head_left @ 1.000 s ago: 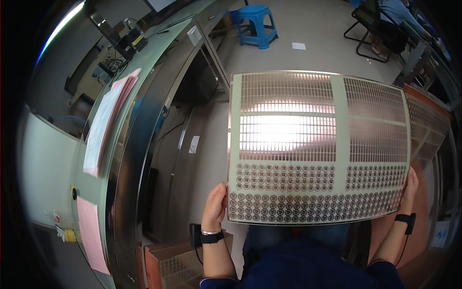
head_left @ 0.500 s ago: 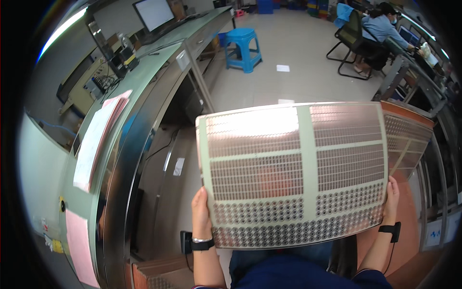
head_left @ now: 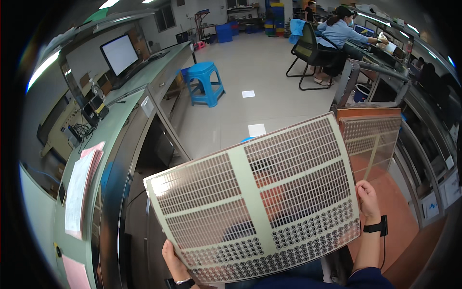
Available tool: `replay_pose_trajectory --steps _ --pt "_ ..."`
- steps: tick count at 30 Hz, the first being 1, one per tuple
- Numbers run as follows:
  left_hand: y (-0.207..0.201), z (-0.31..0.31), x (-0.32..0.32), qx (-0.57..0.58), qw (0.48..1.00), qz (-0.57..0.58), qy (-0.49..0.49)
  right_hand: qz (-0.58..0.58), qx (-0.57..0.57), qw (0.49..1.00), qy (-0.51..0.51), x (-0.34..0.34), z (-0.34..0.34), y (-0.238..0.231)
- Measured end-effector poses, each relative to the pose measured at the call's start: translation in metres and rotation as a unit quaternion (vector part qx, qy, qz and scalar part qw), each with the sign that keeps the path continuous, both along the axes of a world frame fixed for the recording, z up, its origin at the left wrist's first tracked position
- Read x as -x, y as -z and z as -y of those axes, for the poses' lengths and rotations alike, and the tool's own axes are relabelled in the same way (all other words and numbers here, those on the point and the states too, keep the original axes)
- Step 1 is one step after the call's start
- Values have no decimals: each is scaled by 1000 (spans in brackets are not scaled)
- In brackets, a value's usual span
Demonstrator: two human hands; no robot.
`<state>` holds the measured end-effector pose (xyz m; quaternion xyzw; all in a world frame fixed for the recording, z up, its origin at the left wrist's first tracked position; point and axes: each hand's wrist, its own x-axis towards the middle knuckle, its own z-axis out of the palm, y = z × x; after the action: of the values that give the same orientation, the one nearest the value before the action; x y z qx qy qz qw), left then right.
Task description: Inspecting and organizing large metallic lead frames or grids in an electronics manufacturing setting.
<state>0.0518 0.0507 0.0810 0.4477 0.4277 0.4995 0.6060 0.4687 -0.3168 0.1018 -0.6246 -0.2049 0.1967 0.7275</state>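
Observation:
A large, thin circuit board panel [head_left: 252, 192] is held up between my two hands. Its shiny copper-coloured face carries pale green bands, grids of small rectangles and rows of dark rings along the lower part. It tilts, with the right end higher than the left. My left hand [head_left: 174, 260] is closed on the lower left edge, thumb showing, the other fingers hidden behind. At the right edge, my right hand [head_left: 368, 200] grips with curled fingers. Just beyond the right edge, similar panels [head_left: 370, 139] lean upright against an orange-brown board.
A green-topped bench [head_left: 113, 130] runs along the left, bearing papers [head_left: 83, 192], a monitor [head_left: 119, 54] and small devices. Ahead stand a blue stool [head_left: 206, 84] and a seated co-worker [head_left: 344, 33] on a black chair. A metal frame [head_left: 373, 79] rises at the right.
The panel has gone from nearly level to tilted, its left end dropping, and has shifted left in view. Both hands keep their hold. My view has turned to take in more of the room ahead.

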Motion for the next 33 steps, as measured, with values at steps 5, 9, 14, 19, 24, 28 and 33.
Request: replay_pose_trajectory --steps 5,9,14,19,24,28,33 --pt "0 -19 30 -103 990 41 83 76 -13 996 53 2 -22 -23" --pt "-28 -22 32 -201 960 179 82 115 -118 986 14 -9 -19 -35" --pt "13 -78 43 -342 914 162 147 -115 -234 963 -59 -1 -48 -57" --pt "-57 -36 -20 25 906 361 221 -119 -308 944 2 5 -72 -13" --pt "-42 -15 -25 172 911 351 132 -234 -279 924 119 53 -82 -42" --pt "-6 -6 -16 167 912 330 176 -250 -198 947 21 52 -62 -43" --pt "34 12 -37 172 900 307 258 -232 -153 951 -138 4 -21 27"
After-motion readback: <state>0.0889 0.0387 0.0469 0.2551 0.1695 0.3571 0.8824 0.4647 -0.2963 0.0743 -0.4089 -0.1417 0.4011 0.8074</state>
